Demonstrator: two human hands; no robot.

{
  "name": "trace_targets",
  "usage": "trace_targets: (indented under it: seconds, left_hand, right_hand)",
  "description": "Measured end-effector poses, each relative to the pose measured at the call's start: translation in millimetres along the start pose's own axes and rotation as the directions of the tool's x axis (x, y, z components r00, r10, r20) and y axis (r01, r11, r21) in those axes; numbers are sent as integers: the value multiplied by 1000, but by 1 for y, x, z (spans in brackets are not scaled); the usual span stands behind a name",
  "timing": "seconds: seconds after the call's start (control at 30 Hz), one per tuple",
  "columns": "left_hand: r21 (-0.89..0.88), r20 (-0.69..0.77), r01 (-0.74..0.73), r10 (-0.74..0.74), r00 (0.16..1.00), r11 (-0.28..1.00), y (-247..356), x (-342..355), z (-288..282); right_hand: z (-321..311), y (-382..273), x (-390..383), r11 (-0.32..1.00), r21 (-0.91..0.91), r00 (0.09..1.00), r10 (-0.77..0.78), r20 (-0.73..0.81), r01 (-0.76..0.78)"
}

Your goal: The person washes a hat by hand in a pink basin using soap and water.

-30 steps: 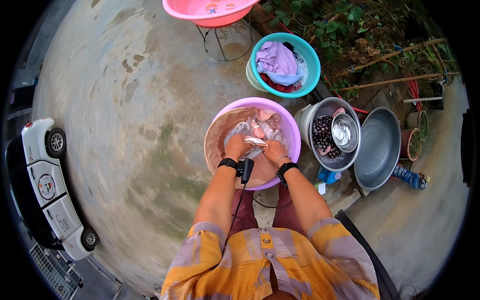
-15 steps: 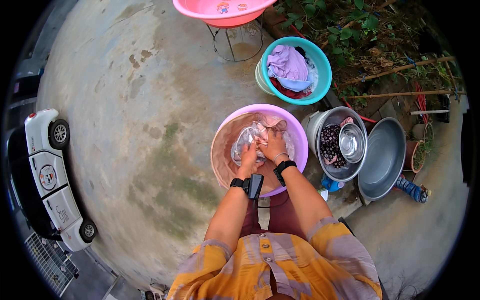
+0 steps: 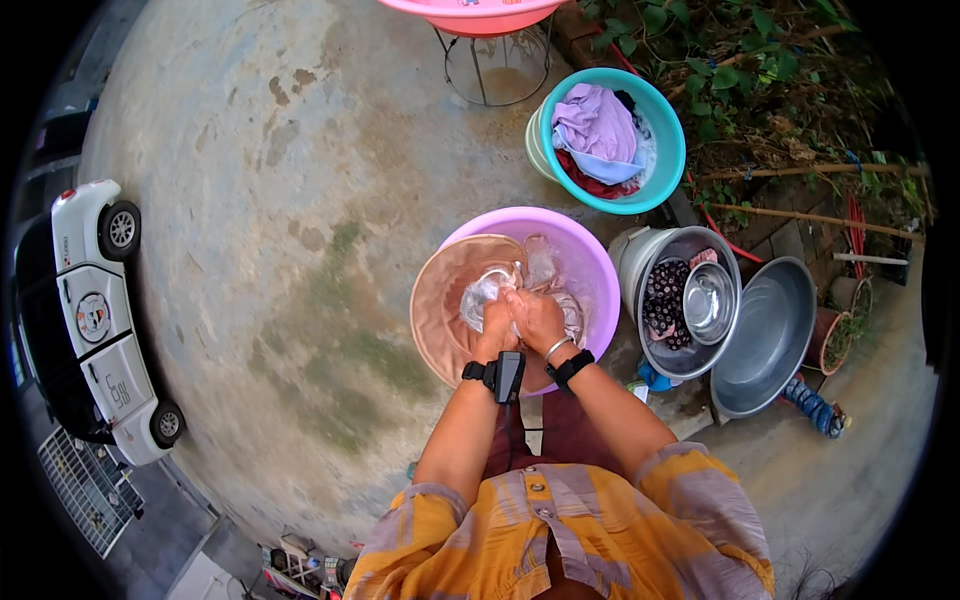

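A purple basin point(image 3: 602, 265) sits in front of me, with pinkish-beige cloth point(image 3: 437, 290) lining its left side and hanging over that rim. Inside it, my left hand point(image 3: 497, 325) and my right hand point(image 3: 539, 317) are close together, fingers curled round a bunched part of the cloth. A clear, shiny patch point(image 3: 484, 298) lies beside the left fingers; whether it is plastic or suds I cannot tell. More wet, crumpled cloth point(image 3: 541, 262) lies behind and to the right of my hands. My fingertips are partly hidden.
Beyond stands a turquoise tub point(image 3: 668, 118) with lilac and red clothes and suds. To the right are a metal basin point(image 3: 736, 290) holding patterned cloth and a small bowl point(image 3: 708, 303), and a grey basin point(image 3: 757, 350). A pink basin point(image 3: 480, 22) rests on a wire stand.
My hands have come together and closed on the cloth; the right one has drawn nearer to me. The beige cloth now bulges farther over the left rim. The view has shifted slightly.
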State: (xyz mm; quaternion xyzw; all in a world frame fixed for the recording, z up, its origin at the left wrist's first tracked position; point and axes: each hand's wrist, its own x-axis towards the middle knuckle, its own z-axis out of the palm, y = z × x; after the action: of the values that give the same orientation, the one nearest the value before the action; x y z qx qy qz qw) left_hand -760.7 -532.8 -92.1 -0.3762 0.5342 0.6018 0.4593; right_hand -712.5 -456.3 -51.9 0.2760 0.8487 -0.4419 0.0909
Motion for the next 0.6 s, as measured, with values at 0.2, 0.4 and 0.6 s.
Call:
trace_targets:
  seconds: [0.2,0.4,0.6]
  left_hand:
    - [336,-73,-322,365,928,885,3,-29,35]
    - [851,214,-505,780,588,147,12,-20,3]
    - [879,152,-408,666,731,247,-11,6,-8]
  right_hand:
    - [-21,42,26,979,-200,999,19,-42,-27]
    - [-40,6,8,945,-320,990,-109,-94,74]
    - [-2,25,25,934,-357,989,32,146,23]
